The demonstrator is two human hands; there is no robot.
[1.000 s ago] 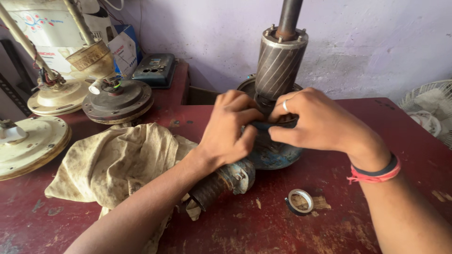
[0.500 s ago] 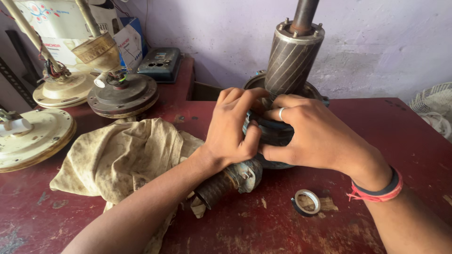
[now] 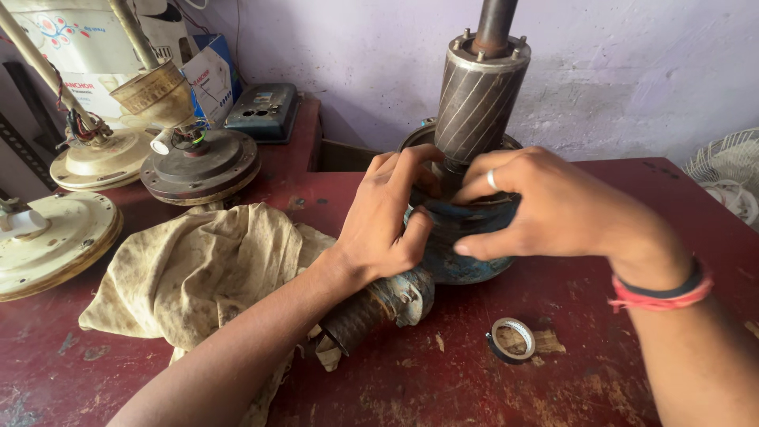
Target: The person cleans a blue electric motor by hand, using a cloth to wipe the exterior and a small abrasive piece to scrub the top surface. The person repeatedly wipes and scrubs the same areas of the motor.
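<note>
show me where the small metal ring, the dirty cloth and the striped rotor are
small metal ring [image 3: 513, 338], head view, on its rim.
dirty cloth [image 3: 198, 269], head view, middle of its folds.
striped rotor [image 3: 478, 99], head view, on its grooved side.

On your red desk [image 3: 632, 190] you see a stained cloth [image 3: 198, 269], a metal ring [image 3: 514, 338] and dismantled fan housings [image 3: 202, 166].

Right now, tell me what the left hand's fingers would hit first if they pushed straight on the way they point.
Probably the rotor's steel shaft: the left hand points up and right at it, fingers close, though depth is unclear.
</note>
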